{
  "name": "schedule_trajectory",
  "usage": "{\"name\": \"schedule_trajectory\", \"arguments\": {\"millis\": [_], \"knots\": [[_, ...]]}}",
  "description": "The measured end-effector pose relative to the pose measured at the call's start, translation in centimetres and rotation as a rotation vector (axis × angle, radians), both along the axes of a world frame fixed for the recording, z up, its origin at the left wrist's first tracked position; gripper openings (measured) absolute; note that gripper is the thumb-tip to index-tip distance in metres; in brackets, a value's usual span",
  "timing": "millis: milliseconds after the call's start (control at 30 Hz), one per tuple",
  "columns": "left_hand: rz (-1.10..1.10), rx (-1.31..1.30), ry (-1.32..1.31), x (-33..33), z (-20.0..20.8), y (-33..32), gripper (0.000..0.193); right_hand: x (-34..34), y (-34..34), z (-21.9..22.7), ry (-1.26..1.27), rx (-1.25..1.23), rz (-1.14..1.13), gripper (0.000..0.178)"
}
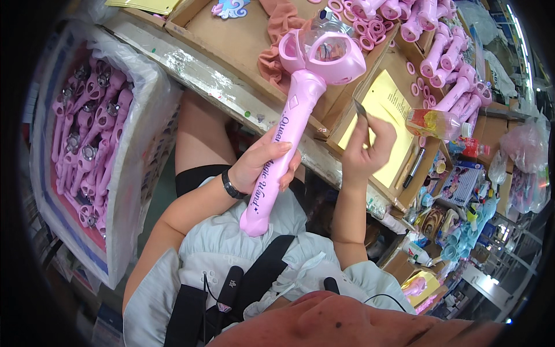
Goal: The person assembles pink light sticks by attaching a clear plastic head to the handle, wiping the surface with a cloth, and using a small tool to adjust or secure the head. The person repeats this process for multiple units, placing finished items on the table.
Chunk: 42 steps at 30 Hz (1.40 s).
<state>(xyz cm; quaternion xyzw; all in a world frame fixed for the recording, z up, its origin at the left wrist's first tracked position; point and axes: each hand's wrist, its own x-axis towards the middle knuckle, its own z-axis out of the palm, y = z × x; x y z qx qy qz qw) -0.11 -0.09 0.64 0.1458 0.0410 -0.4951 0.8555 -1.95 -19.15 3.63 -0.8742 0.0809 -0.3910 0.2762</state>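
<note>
Our left hand wraps its fingers around a pink toy wand over the workbench's near edge; our right hand pinches a dark blade-like piece. Head and lettering look done; gemmed wands fill the crate, other wands remain far right.

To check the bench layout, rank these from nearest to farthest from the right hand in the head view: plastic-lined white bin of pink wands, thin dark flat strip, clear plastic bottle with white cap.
1. Thin dark flat strip: held in the right hand.
2. Clear plastic bottle: to that hand's right.
3. White bin: far left.
</note>
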Motion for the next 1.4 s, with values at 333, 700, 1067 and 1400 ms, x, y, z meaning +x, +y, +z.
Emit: {"name": "schedule_trajectory", "arguments": {"millis": [333,700,1067,1400], "knots": [[-0.068,0.029,-0.287,0.2,3.1,0.2,0.048,-9.8,0.3,-2.8,0.078,-0.5,-0.004,0.023],[-0.114,-0.13,-0.395,-1.0,4.1,0.6,0.061,-11.5,-0.7,-6.0,0.192,-0.578,-0.196,0.017],[-0.075,0.076,-0.112,-2.2,4.4,-0.2,0.068,-6.0,3.2,2.3,-0.186,-0.146,0.424,0.046],[-0.075,-0.173,-0.197,-2.2,3.2,1.1,0.065,-1.0,4.4,3.8,-0.376,0.493,0.35,0.074]]}}
